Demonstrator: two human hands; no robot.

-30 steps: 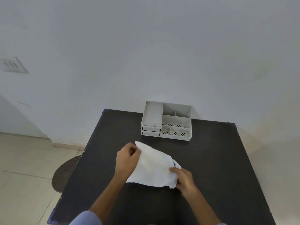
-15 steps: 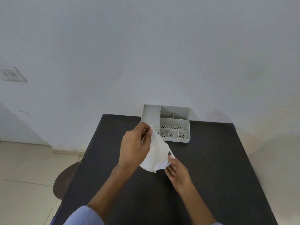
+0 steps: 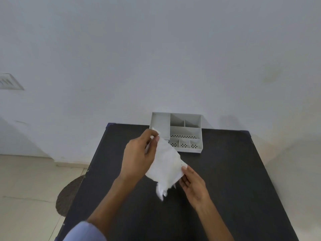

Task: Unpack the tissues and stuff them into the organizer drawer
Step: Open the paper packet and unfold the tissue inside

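Note:
A white tissue (image 3: 166, 164) hangs in the air above the black table (image 3: 225, 188), stretched between my two hands. My left hand (image 3: 139, 157) pinches its upper corner, and my right hand (image 3: 192, 185) touches its lower right edge with its fingers. The tissue's bottom end droops in a ragged tip. Behind them, at the table's far edge, sits the grey organizer (image 3: 184, 131) with several open compartments. Its drawer fronts at the lower left are mostly hidden by my left hand and the tissue.
The table stands against a white wall (image 3: 156, 58). A brown round mat (image 3: 69, 195) lies on the tiled floor to the left of the table. A wall vent (image 3: 8, 82) shows at the far left.
The tissue was lifted off the table and now hangs lengthwise. My left hand rose toward the organizer with the top corner, while my right hand stayed low at the lower edge.

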